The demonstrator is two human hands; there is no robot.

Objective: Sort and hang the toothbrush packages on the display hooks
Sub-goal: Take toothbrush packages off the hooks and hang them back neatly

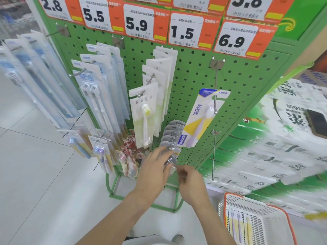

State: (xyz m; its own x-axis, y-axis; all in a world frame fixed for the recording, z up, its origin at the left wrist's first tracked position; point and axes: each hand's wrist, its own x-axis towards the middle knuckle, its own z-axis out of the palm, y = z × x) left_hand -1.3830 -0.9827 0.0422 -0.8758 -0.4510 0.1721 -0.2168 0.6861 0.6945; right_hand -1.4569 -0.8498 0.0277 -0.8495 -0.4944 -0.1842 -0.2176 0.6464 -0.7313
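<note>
Hands (172, 171) at clear packages (170, 152), green pegboard (194, 82)

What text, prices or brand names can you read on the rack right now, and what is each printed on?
"2.8" price tag
"5.5" price tag
"5.9" price tag
"1.5" price tag
"6.9" price tag
"FROG" and "柔丝净": yellow toothbrush package
"NEW": blue toothbrush package
"生活", the characters before it unclear: white toothbrush package
Barcodes, small tag print and the carton lettering: too blurred to read.
</note>
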